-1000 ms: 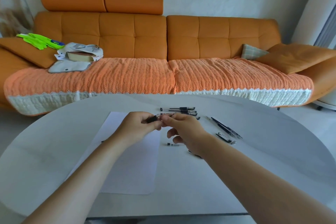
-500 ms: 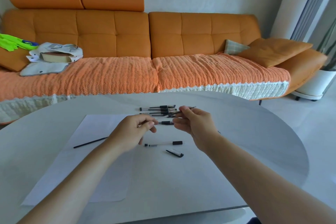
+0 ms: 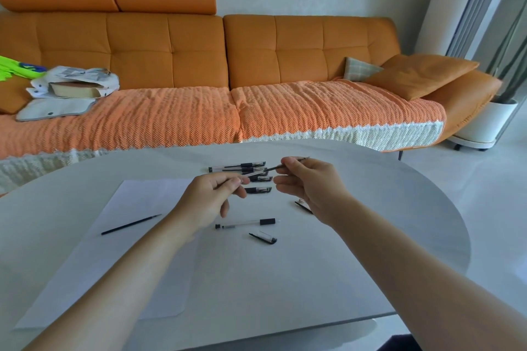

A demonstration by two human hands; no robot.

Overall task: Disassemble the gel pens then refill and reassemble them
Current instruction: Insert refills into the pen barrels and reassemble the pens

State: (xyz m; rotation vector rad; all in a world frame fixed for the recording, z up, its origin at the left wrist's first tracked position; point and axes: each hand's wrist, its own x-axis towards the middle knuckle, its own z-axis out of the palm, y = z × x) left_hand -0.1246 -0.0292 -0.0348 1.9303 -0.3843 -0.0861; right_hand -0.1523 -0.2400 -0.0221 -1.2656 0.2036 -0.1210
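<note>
Black ink shows in the thin refill (image 3: pixel 275 167) that your right grip (image 3: pixel 309 184) pinches between thumb and forefinger, its other fingers loosely curled. The refill slants down toward the clear barrel (image 3: pixel 255 174), which your left grip (image 3: pixel 209 198) pinches at its near end, and both parts are held just above the table (image 3: pixel 370 236). The refill's lower end sits at or just inside the barrel's mouth; you cannot tell which from here. Judge this as the refill step, either seating the refill or drawing it out, and this view alone does not settle which. Your next move calls for holding the two parts in one line and sliding the refill along the barrel's axis without bending it. Behind your hands lies the pile of pens (image 3: pixel 242 165). Nearer you lie an uncapped pen (image 3: pixel 245 224), a cap (image 3: pixel 263 237), and a loose refill (image 3: pixel 131 224) on the white sheet (image 3: pixel 108 265).
</note>
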